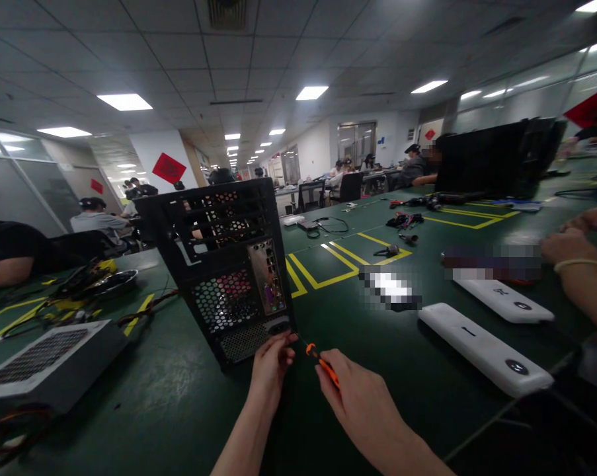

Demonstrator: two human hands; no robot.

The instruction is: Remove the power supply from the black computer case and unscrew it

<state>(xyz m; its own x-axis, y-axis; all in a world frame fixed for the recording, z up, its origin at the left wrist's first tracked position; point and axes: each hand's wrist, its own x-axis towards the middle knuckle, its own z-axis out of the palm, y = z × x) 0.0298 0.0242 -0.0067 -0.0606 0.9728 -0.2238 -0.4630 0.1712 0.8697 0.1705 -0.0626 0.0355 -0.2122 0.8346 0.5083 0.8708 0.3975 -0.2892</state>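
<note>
Gripping screwdriver in right hand, half-curling left hand (unclear if empty) toward desk's near edge; grab likely-heavy case by frame.

Can't read any lettering tbh, just spot a dark stroke, kinda like a 1, on the near white device at right

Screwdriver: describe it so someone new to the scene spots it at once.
On the green table, find the tall black computer case left of centre. By its lower right corner are the left hand and, further right, the right hand, gripping the screwdriver. Its bright orange colouring sets it apart from the black case and bare hands.
</note>
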